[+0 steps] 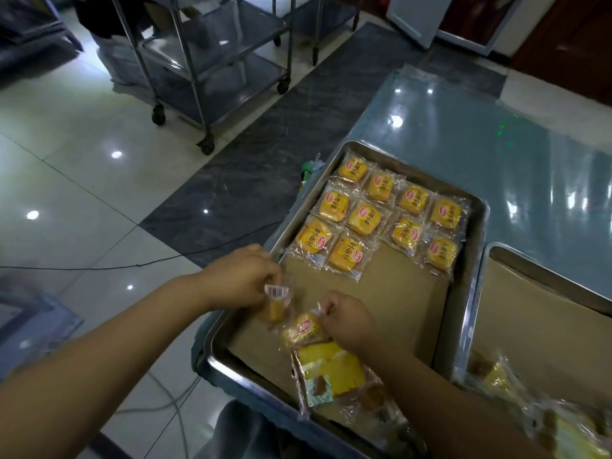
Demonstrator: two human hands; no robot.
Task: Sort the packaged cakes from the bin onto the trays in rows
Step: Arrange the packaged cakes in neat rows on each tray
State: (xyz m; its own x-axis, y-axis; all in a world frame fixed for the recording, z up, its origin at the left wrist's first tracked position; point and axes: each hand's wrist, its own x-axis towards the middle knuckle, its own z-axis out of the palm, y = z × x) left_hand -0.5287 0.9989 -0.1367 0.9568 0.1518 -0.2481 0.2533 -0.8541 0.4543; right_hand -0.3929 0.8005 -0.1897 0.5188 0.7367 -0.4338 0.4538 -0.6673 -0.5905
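The left hand [241, 279] hides its fingertips behind the barcoded cake [276, 301] it pinches. The right hand's [347, 321] fingertips curl out of sight on the red-label cake's [303, 329] wrapper. The second tray [546, 276] runs off the right edge. Near right, wrapped cakes [569, 429] are blurred and cut by the bottom edge.

cakes [379, 216]: yellow, red logos | tray liner [397, 293]: brown | floor [66, 127]: apparently white

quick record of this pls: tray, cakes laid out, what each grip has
tray: metal, cardboard-lined
rowed cakes: ten, at far end
left grip: holds barcode cake
right grip: pinches wrapper of loose cake
near edge: larger yellow pack
second tray: to the right, cardboard-lined
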